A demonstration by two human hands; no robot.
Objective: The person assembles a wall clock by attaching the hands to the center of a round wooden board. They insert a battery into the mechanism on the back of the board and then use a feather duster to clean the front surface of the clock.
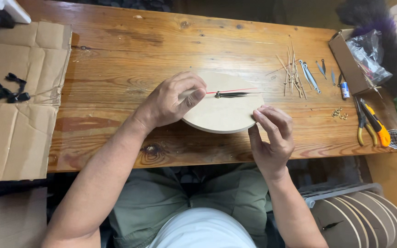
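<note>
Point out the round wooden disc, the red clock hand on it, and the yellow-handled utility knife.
round wooden disc [226,117]: head view, on its bare face below the hands.
red clock hand [237,90]: head view, midway along the thin needle.
yellow-handled utility knife [376,123]: head view, on the handle's middle.

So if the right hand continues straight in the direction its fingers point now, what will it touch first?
The right hand points up and slightly left, already at the round pale wooden disc's edge. Going on, it would probably meet the black clock hands at the disc's centre; height is unclear.
</note>
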